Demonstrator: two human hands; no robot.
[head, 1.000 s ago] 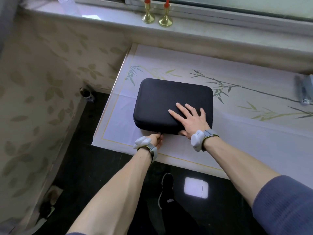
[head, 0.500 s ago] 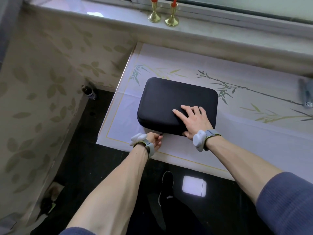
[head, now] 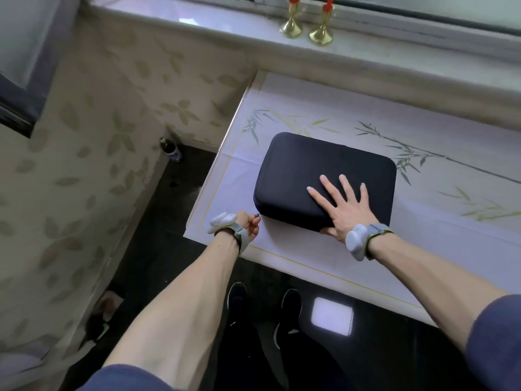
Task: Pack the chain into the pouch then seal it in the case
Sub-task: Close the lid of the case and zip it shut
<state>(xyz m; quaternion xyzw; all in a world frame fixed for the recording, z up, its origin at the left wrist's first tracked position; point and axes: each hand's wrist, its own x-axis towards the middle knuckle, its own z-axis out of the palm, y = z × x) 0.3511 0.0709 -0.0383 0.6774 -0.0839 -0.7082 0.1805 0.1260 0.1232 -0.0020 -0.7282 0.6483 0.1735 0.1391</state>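
Observation:
A black hard-shell case (head: 315,167) lies shut and flat on the table (head: 282,258), near its left front corner. My right hand (head: 342,208) presses flat on the lid's near right part, fingers spread, thumb hooked under the front edge. My left hand (head: 248,224) is at the case's front left corner and pinches the small dark zipper pull (head: 257,215). The chain and the pouch are not in view.
The table carries a white cloth with a bamboo print. Two brass candlesticks (head: 307,26) stand on the window sill behind. A dark bottle (head: 170,150) stands on the floor by the wall at left. My shoes (head: 262,309) are below the table's front edge.
My left hand has moved left along the case's front edge to its front left corner, taking the zipper pull with it. My right hand stays pressed on the lid.

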